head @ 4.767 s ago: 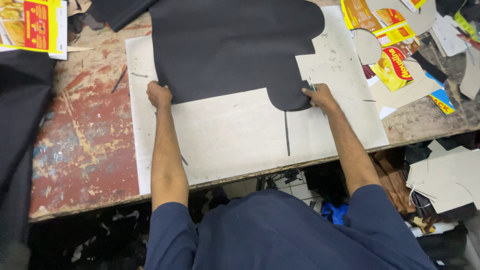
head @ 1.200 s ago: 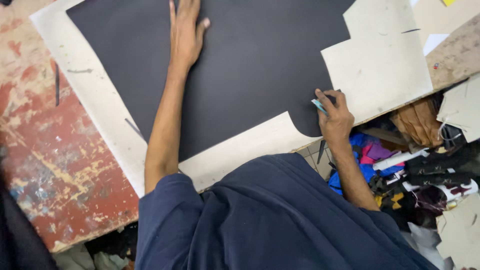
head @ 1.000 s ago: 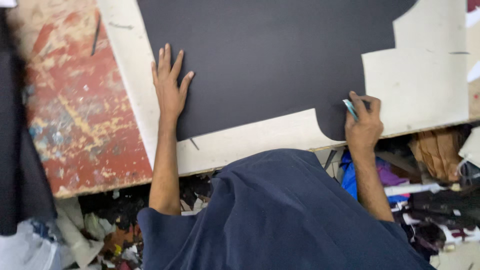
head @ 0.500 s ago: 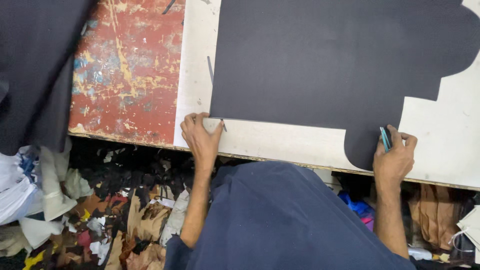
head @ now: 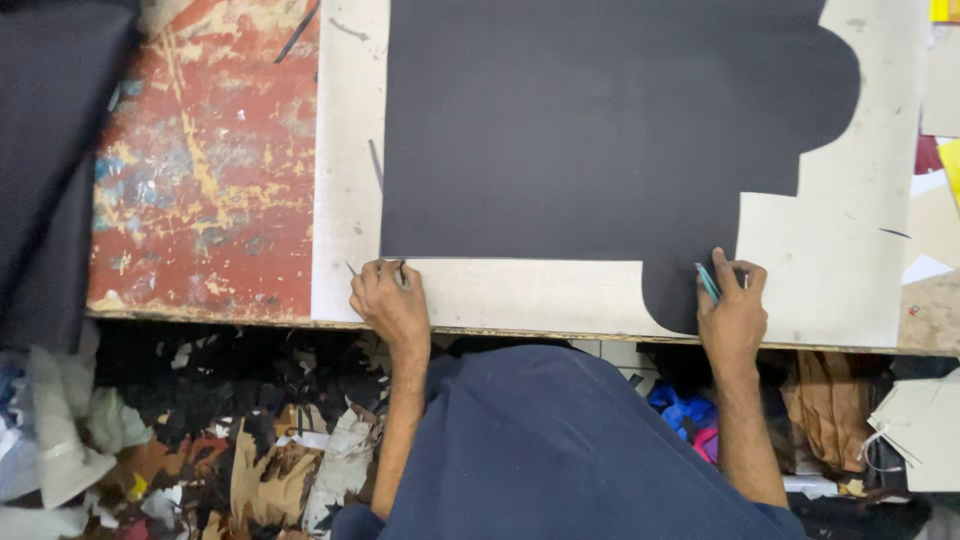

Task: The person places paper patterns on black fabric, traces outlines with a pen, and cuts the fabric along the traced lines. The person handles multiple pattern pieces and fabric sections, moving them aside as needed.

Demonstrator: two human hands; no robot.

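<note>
My left hand pinched the near left corner of the black sheet, which lay flat on the pale board at the worktop's near edge. My right hand was closed on a teal pen, resting on the sheet's rounded near lobe. Sheet looked thin, light, floppy, best gripped at corners; long axis ran left-right, lobes pointing right.

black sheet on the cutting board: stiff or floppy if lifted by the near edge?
Probably floppy: the black sheet lies dead flat on the pale board, thin-edged, with curved cutouts. Likely light; left hand and right hand pin its near edge. Matte face suggests it won't slide easily.
</note>
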